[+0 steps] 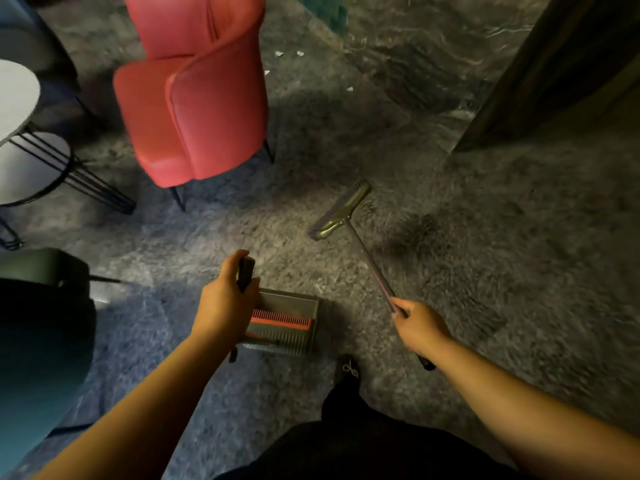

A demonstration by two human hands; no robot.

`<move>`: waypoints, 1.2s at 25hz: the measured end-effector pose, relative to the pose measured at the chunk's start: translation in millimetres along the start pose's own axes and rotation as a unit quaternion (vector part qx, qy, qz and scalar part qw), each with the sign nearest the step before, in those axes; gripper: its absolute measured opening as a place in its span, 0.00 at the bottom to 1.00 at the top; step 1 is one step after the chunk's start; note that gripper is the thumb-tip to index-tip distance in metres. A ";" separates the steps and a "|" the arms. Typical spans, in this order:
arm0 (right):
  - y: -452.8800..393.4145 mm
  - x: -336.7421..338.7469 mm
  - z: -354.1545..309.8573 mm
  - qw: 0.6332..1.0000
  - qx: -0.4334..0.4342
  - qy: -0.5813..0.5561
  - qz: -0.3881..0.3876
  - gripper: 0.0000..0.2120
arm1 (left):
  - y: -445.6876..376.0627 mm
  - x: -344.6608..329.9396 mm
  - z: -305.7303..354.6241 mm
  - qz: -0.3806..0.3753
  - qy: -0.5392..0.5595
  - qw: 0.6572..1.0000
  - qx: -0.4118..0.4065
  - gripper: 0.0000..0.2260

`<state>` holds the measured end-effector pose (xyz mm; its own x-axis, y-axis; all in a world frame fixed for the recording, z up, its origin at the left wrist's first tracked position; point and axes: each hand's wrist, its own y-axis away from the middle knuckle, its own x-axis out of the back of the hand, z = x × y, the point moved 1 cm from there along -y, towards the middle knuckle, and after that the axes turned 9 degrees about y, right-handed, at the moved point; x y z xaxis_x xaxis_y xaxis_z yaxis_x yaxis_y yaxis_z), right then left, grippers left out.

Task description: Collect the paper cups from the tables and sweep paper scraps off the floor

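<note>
— What are you counting on the floor?

— Four paper scraps [279, 54] are lying far off past the chair — two close together, one nearer the chair, one farther right. One broom [341, 211] and one dustpan [289, 322] are showing near the middle.

— Hands?

— Two: the left hand [225, 299] and the right hand [420, 327] are both showing, near the bottom.

— Furniture?

— One red armchair [194, 98] is standing at far left of centre. One round white table [15, 95] is peeking in at the left edge, with a second white round surface showing beneath it. One dark shoe [348, 368] is showing near the bottom.
</note>
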<state>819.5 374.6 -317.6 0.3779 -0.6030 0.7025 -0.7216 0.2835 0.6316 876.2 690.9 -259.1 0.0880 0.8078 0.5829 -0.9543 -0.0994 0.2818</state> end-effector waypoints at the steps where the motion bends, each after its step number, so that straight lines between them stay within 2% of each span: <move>1: -14.2 14.2 -1.2 1.000 0.002 0.007 0.011 0.20 | -15.5 -7.8 15.4 0.004 -0.003 1.000 -0.006 0.21; 6: -75.3 72.3 -13.8 0.999 -0.004 0.019 0.033 0.22 | -79.2 -34.8 73.5 0.014 -0.010 0.999 -0.034 0.22; 14: -173.7 133.1 -54.7 0.999 -0.027 0.009 -0.018 0.25 | -205.4 -58.2 129.3 0.010 -0.007 0.998 -0.053 0.20; 18: -233.6 168.6 -84.1 0.998 -0.059 0.016 0.007 0.26 | -282.9 -63.5 156.3 0.007 -0.003 0.998 -0.061 0.22; 22: -284.8 202.5 -111.3 0.996 -0.082 -0.023 0.009 0.25 | -354.9 -68.5 190.8 -0.002 -0.015 0.998 -0.062 0.23; 30: -409.8 296.3 -150.6 0.996 -0.054 -0.060 0.029 0.23 | -479.9 -107.3 269.9 0.008 -0.009 0.998 -0.061 0.23</move>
<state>1314.6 192.0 -318.9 0.2613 -0.6665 0.6983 -0.6710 0.3946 0.6277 1401.8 495.1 -251.2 0.0755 0.7963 0.6001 -0.9834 -0.0402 0.1771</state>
